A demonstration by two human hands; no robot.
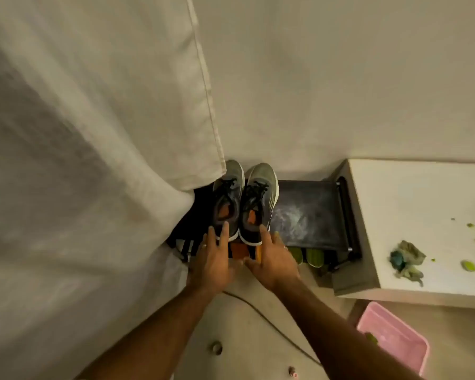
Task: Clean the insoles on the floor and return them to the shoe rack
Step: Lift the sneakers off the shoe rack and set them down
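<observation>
Two grey sneakers stand side by side on the top shelf of the black shoe rack [310,212], toes toward the wall. The left sneaker [229,193] and the right sneaker [259,198] each show an orange insole inside: the left insole [225,212] and the right insole [252,217]. My left hand [213,263] touches the left sneaker's heel with straight fingers. My right hand [272,260] touches the right sneaker's heel the same way. Neither hand grips anything that I can see.
A white curtain [93,160] hangs at the left, over the rack's left end. Orange footwear [239,250] and green footwear [313,256] sit on a lower shelf. At the right, a white counter [422,209] holds a cloth [406,259] and green scraps. A pink tub [395,344] and a cable [261,316] lie on the floor.
</observation>
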